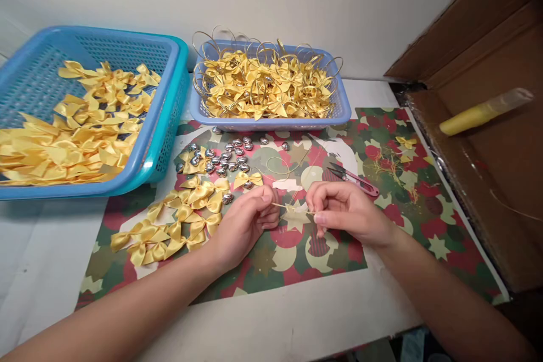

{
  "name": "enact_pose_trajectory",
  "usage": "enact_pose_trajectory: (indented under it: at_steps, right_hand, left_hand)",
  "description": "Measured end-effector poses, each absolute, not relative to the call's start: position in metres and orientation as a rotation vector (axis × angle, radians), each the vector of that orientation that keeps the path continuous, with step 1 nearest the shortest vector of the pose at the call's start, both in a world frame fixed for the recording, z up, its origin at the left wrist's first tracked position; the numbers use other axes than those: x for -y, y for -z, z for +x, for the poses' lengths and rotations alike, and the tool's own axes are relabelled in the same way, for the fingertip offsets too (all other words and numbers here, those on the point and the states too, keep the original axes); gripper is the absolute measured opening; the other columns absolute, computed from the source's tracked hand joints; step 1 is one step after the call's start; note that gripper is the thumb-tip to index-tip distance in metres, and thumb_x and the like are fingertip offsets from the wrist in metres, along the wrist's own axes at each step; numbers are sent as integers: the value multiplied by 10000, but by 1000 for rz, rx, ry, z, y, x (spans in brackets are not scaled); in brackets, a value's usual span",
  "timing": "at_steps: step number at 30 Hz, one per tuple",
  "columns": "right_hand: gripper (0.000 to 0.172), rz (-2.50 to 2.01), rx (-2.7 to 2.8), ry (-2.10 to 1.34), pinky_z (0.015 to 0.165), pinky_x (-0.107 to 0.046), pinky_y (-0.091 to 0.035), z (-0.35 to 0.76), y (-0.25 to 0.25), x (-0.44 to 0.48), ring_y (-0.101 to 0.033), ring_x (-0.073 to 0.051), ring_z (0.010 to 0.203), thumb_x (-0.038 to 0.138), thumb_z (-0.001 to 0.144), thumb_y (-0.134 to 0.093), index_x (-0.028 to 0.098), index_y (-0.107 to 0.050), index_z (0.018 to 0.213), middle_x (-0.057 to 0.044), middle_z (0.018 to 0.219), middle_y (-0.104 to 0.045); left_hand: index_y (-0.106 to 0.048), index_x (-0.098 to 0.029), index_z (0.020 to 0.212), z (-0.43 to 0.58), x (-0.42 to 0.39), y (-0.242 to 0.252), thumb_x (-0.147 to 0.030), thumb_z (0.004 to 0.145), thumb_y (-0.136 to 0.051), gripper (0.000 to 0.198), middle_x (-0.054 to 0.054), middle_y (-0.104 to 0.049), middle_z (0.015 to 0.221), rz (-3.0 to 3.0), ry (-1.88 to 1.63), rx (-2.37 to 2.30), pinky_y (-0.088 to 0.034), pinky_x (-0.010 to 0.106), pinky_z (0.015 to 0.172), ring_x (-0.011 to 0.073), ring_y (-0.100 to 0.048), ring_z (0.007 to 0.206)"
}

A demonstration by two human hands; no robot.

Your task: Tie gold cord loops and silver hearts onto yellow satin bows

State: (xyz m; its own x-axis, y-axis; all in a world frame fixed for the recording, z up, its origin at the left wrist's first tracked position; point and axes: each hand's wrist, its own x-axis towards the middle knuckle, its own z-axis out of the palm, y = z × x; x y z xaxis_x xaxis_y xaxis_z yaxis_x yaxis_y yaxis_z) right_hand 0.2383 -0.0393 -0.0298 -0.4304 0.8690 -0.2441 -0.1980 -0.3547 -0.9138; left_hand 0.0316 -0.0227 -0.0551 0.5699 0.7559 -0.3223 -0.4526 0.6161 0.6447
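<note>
A thin gold cord [292, 207] is stretched between my two hands above the patterned sheet. My left hand [248, 223] pinches one end of it, near a silver bell [228, 198] and a yellow bow [248, 180]. The fingers of my right hand [343, 209] are closed on the other end, just below the pink-handled thread snips [356, 181]. More cord [278, 165] lies in a loose loop beyond my hands. Several loose silver bells [232, 166] are scattered behind my left hand, and a pile of yellow bows [184, 212] lies to its left.
A blue basket [163, 96] of yellow bows stands at the left. Behind, a smaller basket [271, 122] holds bows with gold cord loops. Thread scraps [392, 164] lie on the patterned sheet [271, 271] at right, beside a cardboard box [470, 181] with a yellow tube [470, 117].
</note>
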Motion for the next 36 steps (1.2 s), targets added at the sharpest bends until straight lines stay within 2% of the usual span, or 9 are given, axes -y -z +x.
enact_pose_trajectory:
  at_steps: [6,8,11,13,17,22,26,31,36]
  right_hand:
    - [221,-1258,1298,-2063,518,-198,-513,247,22,38,-584,-90,597,257,724,-789,154,-593,740,-5,757,-581]
    - [223,-1370,1453,-2025,502,-189,-469,249,19,38,-561,-88,576,259,724,-782,161,-586,768,7,703,-578]
    - [200,-1395,1575,-1555,514,-201,-436,247,19,39,-518,-87,594,233,747,-743,183,-552,783,14,733,-558]
    - [181,-1309,1597,-1207,608,-239,-476,241,22,42,-552,-118,708,203,755,-723,199,-563,838,-4,834,-575]
    - [266,-1162,1728,-917,777,-318,-494,218,35,49,-597,-181,897,171,726,-748,199,-612,953,-46,944,-643]
    - [202,-1111,1702,-846,755,-320,-475,197,43,54,-584,-167,820,114,719,-685,189,-574,871,-29,848,-648]
    - [129,-1099,1695,-837,729,-313,-461,194,42,55,-572,-153,758,79,736,-595,190,-545,778,-17,772,-640]
    - [134,-1068,1673,-816,692,-308,-440,194,42,55,-544,-138,684,68,719,-537,191,-508,678,-5,696,-604]
    - [118,-1071,1672,-829,678,-310,-420,197,42,55,-536,-147,697,75,667,-521,187,-502,637,-16,699,-594]
  left_hand:
    - [-405,-170,588,32,24,53,-254,857,-579,332,-43,-288,605,557,-759,-653,-265,206,508,99,-234,552]
    - [-417,-170,593,33,24,52,-256,853,-583,321,-44,-301,604,568,-754,-656,-260,210,507,98,-236,548]
    - [-426,-169,599,33,23,52,-256,849,-580,305,-43,-329,610,597,-750,-655,-248,217,506,95,-241,545]
    - [-425,-170,600,33,24,53,-261,858,-562,306,-44,-323,613,633,-744,-662,-245,224,511,97,-240,549]
    - [-468,-174,635,29,26,58,-248,880,-524,262,-38,-349,638,782,-703,-703,-271,239,548,108,-283,581]
    - [-537,-183,678,26,27,63,-277,890,-559,233,-26,-431,694,965,-685,-746,-310,251,602,118,-358,647]
    - [-550,-191,691,27,27,62,-314,903,-565,246,-34,-430,681,983,-676,-763,-314,253,598,115,-368,637]
    - [-552,-193,685,27,26,60,-332,906,-563,261,-33,-444,685,976,-660,-761,-315,258,607,115,-381,639]
    - [-543,-192,683,27,25,61,-312,883,-566,234,-32,-431,665,916,-664,-785,-284,265,602,123,-359,640]
